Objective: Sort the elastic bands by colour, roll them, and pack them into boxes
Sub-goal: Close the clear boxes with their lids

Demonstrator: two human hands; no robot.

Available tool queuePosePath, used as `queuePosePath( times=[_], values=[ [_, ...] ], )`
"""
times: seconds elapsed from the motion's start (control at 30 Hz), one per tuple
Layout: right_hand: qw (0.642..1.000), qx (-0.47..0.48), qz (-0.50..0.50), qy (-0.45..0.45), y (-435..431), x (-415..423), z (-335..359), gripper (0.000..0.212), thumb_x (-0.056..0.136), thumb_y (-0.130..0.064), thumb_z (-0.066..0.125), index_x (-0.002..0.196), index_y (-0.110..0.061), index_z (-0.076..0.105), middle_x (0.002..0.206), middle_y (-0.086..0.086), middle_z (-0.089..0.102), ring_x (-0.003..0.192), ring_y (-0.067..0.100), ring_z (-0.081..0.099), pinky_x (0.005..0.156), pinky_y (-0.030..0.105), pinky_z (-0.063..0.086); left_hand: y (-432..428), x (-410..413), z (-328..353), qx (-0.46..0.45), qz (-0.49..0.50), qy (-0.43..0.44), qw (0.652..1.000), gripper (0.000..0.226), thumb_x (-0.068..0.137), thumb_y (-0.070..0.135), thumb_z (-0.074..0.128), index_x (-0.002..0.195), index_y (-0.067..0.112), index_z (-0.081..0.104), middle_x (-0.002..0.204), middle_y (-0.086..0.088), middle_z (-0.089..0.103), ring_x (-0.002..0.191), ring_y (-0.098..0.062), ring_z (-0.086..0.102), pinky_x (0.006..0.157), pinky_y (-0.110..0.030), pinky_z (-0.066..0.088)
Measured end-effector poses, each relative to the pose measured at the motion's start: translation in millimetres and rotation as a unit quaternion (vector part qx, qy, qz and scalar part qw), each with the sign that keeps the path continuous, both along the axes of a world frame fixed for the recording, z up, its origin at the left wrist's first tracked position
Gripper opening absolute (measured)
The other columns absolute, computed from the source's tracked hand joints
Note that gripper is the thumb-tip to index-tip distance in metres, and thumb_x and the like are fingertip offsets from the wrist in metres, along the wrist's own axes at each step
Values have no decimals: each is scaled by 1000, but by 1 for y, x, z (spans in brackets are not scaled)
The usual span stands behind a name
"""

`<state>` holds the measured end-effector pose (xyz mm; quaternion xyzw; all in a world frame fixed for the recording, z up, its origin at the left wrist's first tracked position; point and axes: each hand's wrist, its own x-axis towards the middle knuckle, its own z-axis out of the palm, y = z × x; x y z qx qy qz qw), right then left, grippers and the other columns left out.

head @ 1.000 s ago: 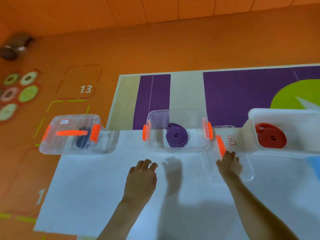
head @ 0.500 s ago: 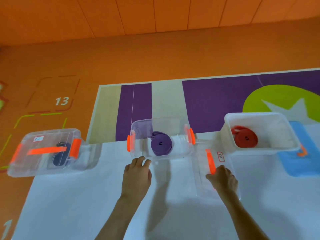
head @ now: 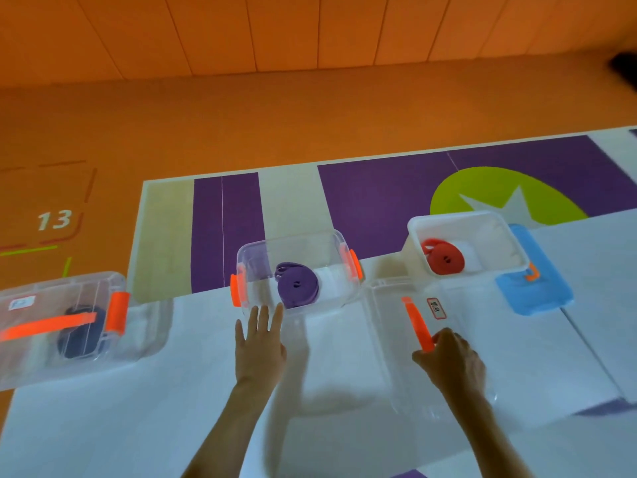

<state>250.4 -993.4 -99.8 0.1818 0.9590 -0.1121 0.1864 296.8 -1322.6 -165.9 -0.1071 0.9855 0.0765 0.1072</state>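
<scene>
Now the left hand [head: 258, 350] is reaching forward over the white table top [head: 172, 408] with its fingers straight and slightly spread, holding nothing. Its fingertips are arriving at the near wall of the open clear plastic box with orange side latches [head: 256, 291]; whether they are actually touching that wall is hard to tell. Inside this middle box the rolled purple elastic band [head: 298, 286] is lying flat on the bottom, with a loose loop sticking out toward the far left.

Just to the right of that box, the clear flat plastic lid [head: 389, 339] is lying on the table, a small red-edged label [head: 436, 308] showing on it. The right hand [head: 451, 360] is resting on its near part with fingers curled, thumb and forefinger closing on the near end of the lid's long orange handle [head: 417, 322].

Farther right, the open milky-white plastic box [head: 496, 243] is sitting on a light blue plastic lid [head: 531, 291], and the rolled red elastic band [head: 444, 258] is lying in its near left corner.

Well apart on the left, the closed clear plastic box with an orange handle strip [head: 41, 360] is overhanging the table's left edge, with a rolled dark blue elastic band [head: 81, 334] showing through its lid.

Beyond the table, a purple, beige and green floor mat [head: 379, 201] is lying on the orange floor [head: 241, 125].
</scene>
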Motion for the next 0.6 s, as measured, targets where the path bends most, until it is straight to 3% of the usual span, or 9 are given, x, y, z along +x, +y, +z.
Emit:
queuePosePath(
  times=[0.3,0.43,0.6],
  values=[
    [993,-15,104,52,-50,-29,25,34,81,-30,76,110,-19,61,102,-1,66,86,25,64,72,33,46,-8,0,7,-4,-16,-26,1000,77,109,32,50,169,32,2,178,-4,11,165,-27,5,131,-51,8],
    [977,-9,197,77,-98,-64,19,37,82,-26,74,116,-16,61,112,3,67,106,30,69,83,37,53,-20,7,11,25,-5,-2,1000,69,109,30,49,169,31,13,178,-3,8,165,-24,4,132,-48,8],
    [942,-2,326,75,-159,-113,-2,32,77,-24,77,105,-19,63,107,2,69,106,30,69,83,35,55,-44,20,11,51,81,17,995,56,108,25,48,162,27,33,175,-3,20,163,-22,15,131,-43,21]
  ],
)
